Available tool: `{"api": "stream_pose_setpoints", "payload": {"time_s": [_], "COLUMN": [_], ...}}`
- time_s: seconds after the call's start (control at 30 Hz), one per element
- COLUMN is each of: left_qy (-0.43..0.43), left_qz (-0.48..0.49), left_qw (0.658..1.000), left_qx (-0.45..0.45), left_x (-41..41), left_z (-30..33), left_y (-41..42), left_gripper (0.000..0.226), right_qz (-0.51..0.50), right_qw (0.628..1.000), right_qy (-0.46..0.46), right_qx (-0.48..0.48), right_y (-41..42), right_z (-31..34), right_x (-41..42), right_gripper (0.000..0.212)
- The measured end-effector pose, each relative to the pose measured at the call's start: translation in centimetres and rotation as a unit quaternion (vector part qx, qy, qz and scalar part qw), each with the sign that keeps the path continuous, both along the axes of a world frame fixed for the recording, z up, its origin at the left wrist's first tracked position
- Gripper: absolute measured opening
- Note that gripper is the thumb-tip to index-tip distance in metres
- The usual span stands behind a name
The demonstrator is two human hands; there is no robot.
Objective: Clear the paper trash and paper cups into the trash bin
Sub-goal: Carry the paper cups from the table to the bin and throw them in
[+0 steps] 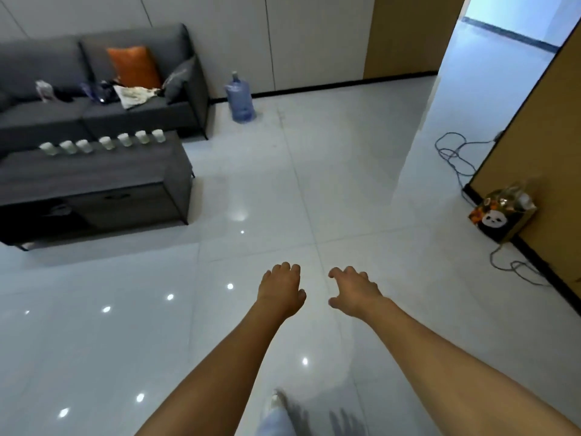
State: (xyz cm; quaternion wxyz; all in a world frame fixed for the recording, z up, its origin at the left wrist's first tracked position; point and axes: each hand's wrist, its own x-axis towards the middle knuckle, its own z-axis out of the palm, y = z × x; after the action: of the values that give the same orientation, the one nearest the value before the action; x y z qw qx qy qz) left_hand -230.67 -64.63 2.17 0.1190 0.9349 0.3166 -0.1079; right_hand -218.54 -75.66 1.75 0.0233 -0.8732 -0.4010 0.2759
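Several white paper cups [107,142] stand in a row along the far edge of a dark grey coffee table [94,180] at the left. Crumpled paper [133,94] lies on the grey sofa [47,118] behind it. My left hand [281,289] and my right hand [353,291] are stretched out side by side over the tiled floor, far from the table. Their fingers hang loosely curled and hold nothing. No trash bin is in view.
A blue water jug [240,99] stands by the wall right of the sofa. A panda-print bag [500,215] sits by the wooden partition [540,127] at the right, with cables [456,155] on the floor. A doorway [509,36] opens at the far right.
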Motion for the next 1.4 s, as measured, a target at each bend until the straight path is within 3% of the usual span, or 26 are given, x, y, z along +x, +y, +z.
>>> {"api": "stream_pose_setpoints", "payload": {"time_s": [0.47, 1.0, 1.4], "left_qy": [0.018, -0.020, -0.024], "left_qz": [0.148, 0.278, 0.339], "left_qw": [0.989, 0.960, 0.939], "left_qx": [-0.016, -0.036, -0.045], "left_x": [-5.8, 7.9, 13.0], "left_z": [1.0, 0.9, -0.6], "left_y": [28.2, 58.2, 84.3], "left_gripper": [0.047, 0.049, 0.053], "right_qz": [0.123, 0.218, 0.269], "right_qw": [0.992, 0.976, 0.962], "right_qy": [0.026, 0.024, 0.032], "right_qx": [0.027, 0.019, 0.027], "right_y": [31.7, 64.8, 92.7], "right_z": [1.2, 1.5, 0.3], "right_x": [-1.8, 14.3, 19.6], "right_gripper": [0.060, 0.060, 0.059]}}
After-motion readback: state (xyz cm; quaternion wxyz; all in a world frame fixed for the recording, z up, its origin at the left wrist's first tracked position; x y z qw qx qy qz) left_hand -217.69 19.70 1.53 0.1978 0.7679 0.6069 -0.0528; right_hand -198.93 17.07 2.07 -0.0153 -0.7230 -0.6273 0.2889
